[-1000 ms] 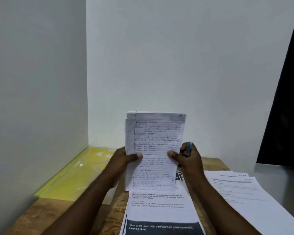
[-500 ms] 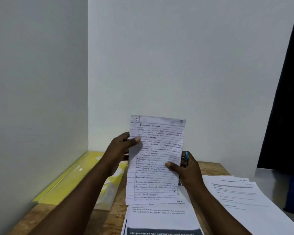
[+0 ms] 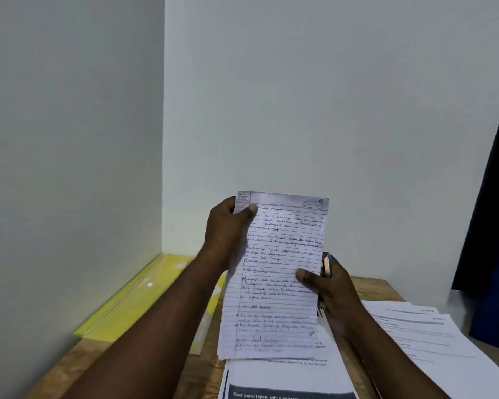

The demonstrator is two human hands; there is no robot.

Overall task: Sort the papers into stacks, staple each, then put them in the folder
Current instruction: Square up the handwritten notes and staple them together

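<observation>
**Nearly upright: lined sheets pinched between both hands**

Both hands hold a thin bundle of lined sheets point(image 3: 277, 277) in the lower middle of the frame, raised off the table point(image 3: 78, 367). The bundle's long axis runs almost vertically, and the bottom edge leans a little toward the left. The left hand point(image 3: 228, 226) pinches the upper left corner, thumb flat on the front and fingers hidden behind the paper. The right hand point(image 3: 326, 286) grips the right edge at about mid-height, with its thumb pressed onto the written face. Its curled fingers also clasp a small blue-tipped tool point(image 3: 327, 264), probably the stapler, which stands just beside that edge.

The coming move likely turns on this: the tool sits halfway down the right side, while both top corners lie above it. The upper right corner is bare and nearer the tool. The upper left one is covered by the left thumb, so stapling there would mean crossing the page and shifting that grip.

The sheets are pale, ruled and filled with dark handwriting, with a margin line down the left. Their edges look roughly squared, though the lower lines are blurred.

Printed pages point(image 3: 285, 378) lie directly below the bundle at the bottom of the frame, and a second printed pile point(image 3: 427, 335) lies at lower right. The yellow folder point(image 3: 133, 306) rests against the wall at lower left, well apart from the tool.
</observation>
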